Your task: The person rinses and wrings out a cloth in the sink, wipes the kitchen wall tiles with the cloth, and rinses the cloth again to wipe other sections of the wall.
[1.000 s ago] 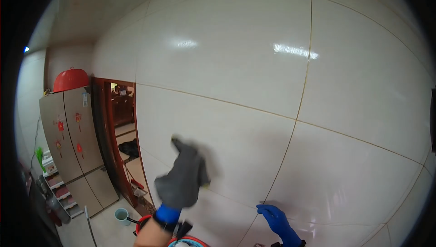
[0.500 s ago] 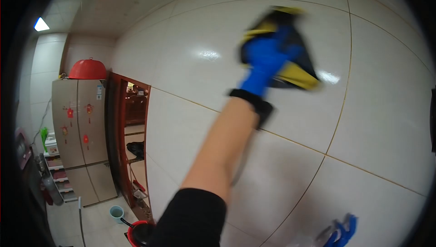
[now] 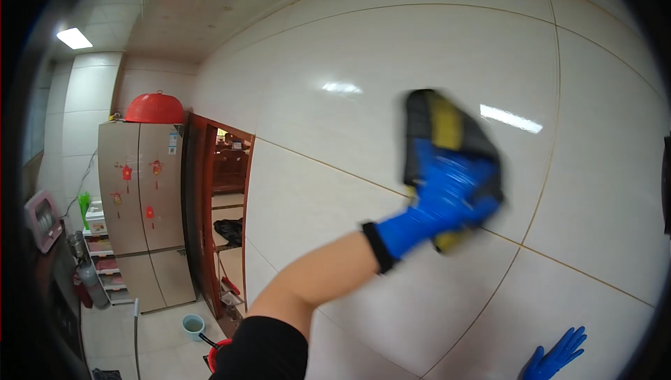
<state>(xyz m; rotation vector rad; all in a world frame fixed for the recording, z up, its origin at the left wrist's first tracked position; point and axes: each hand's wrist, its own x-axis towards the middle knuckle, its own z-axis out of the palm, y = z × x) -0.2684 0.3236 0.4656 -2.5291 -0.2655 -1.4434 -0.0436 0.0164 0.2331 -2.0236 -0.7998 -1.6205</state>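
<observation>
My left hand (image 3: 447, 188), in a blue rubber glove with a black band at the wrist, presses a black and yellow cloth (image 3: 447, 125) against the white tiled wall (image 3: 335, 198). The cloth is bunched under the palm and a little blurred. Some of its folds stick out above and below the glove. At the lower right, my right hand (image 3: 557, 355), also gloved in blue, lies against the wall with fingers stretched out and holds nothing. Its wrist is cut off by the frame's edge.
On the left stands a tall fridge (image 3: 143, 205) with a red dome cover (image 3: 154, 108) on top. Beside it is a doorway (image 3: 229, 191). A light blue bucket (image 3: 193, 324) and a red basin (image 3: 219, 352) with a black-handled pan are on the floor. Shelves (image 3: 105, 264) stand farther left.
My left hand has moved the cloth down the wall and slightly right, and the elbow is more bent. My right hand has come further into view, fingers spread. The view has shifted slightly.
</observation>
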